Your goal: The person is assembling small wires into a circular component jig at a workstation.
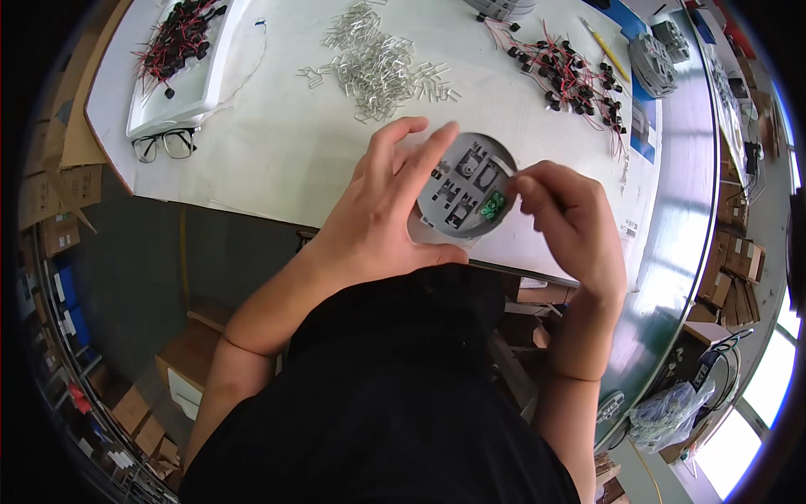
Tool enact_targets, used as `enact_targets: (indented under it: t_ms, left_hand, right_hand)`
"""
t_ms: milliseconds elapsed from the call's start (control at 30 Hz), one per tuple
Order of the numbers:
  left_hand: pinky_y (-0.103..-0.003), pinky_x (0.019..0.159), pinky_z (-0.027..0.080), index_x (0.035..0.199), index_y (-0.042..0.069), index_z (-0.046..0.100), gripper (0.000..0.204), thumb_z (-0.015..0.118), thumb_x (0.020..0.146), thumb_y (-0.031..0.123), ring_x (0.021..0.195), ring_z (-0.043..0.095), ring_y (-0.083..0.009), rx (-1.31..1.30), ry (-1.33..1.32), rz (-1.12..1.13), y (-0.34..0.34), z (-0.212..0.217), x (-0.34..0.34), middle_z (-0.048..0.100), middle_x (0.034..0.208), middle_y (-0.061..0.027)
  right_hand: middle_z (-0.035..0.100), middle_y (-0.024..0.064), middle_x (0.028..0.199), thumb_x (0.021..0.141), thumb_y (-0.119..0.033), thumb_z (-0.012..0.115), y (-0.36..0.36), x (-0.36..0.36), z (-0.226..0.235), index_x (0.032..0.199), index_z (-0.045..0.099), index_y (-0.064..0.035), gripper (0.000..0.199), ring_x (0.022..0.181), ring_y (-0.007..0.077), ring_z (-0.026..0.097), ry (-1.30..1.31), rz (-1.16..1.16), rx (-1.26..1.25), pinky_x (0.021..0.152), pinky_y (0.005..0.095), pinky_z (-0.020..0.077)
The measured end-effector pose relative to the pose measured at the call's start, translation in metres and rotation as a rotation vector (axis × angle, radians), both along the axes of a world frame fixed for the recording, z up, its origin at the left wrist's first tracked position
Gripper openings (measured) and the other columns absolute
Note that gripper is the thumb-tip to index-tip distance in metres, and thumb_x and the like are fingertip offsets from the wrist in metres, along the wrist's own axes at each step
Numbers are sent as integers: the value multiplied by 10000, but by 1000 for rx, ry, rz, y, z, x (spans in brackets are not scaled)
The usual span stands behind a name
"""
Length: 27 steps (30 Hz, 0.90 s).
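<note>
Near the table's front edge, my left hand (374,206) grips a round grey plastic housing (467,182) by its left side, thumb below and fingers above. Black slots and raised fittings fill the housing's inside, and a small green circuit board (493,205) sits at its lower right. At the housing's right rim, the thumb and fingers of my right hand (579,214) are pinched together. A pale, narrow piece lies by those fingertips; whether they hold it is hidden. Beyond my left hand lies a heap of small U-shaped metal clips (382,71).
Black round parts with red wires (567,76) lie at the far right, beside a yellow pen-like tool (606,50) and grey housings (653,65). At the far left, a white tray (210,76) holds more wired parts (176,46). Eyeglasses (178,144) lie at its near end.
</note>
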<state>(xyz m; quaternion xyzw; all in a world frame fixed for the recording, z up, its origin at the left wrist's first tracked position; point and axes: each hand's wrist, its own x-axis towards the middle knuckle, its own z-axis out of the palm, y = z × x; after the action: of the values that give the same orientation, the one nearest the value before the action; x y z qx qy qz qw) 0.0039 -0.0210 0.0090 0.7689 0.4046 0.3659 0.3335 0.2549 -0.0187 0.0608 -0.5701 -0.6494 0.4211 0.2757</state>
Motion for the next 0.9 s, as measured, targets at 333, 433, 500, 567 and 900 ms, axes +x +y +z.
enact_targets:
  t_ms: [333, 433, 500, 567, 900]
  left_hand:
    - [-413, 965, 507, 1462, 103, 582, 1015, 1041, 581, 310, 1050, 689, -281, -26, 17, 5, 16, -10, -6, 727, 1087, -37]
    - [-403, 916, 500, 1399, 117, 603, 937, 1037, 591, 308, 1004, 685, -246, -2, 37, 27, 16, -10, -7, 721, 1048, -19]
    - [-406, 935, 514, 1418, 99, 608, 982, 1049, 566, 309, 1017, 688, -251, -21, 64, 12, 16, -9, -8, 719, 1097, -31]
    - [-412, 972, 543, 1456, 64, 618, 1072, 1072, 517, 311, 1043, 695, -262, -39, 124, -10, 16, -7, -9, 716, 1197, -55]
    - [-395, 975, 520, 1470, 80, 608, 1085, 1070, 517, 315, 1035, 695, -249, -28, 138, -8, 13, -9, -9, 713, 1200, -38]
  right_hand:
    - [604, 245, 700, 1047, -171, 671, 3, -36, 12, 851, 642, 21, 277, 682, 478, 586, -534, 180, -19, 608, 493, 452]
    - [605, 240, 680, 1053, -171, 663, 4, -38, 9, 832, 638, 17, 291, 664, 472, 609, -519, 195, -66, 598, 505, 442]
    - [600, 238, 670, 1058, -172, 659, 6, -38, 10, 832, 637, 19, 297, 651, 470, 602, -503, 195, -82, 593, 500, 441]
    - [590, 233, 651, 1068, -176, 652, 6, -37, 10, 831, 636, 23, 309, 626, 467, 587, -469, 200, -94, 584, 491, 438]
    - [544, 183, 607, 1099, -190, 626, 4, -31, 4, 848, 616, 39, 340, 532, 368, 501, -335, 219, -154, 557, 429, 421]
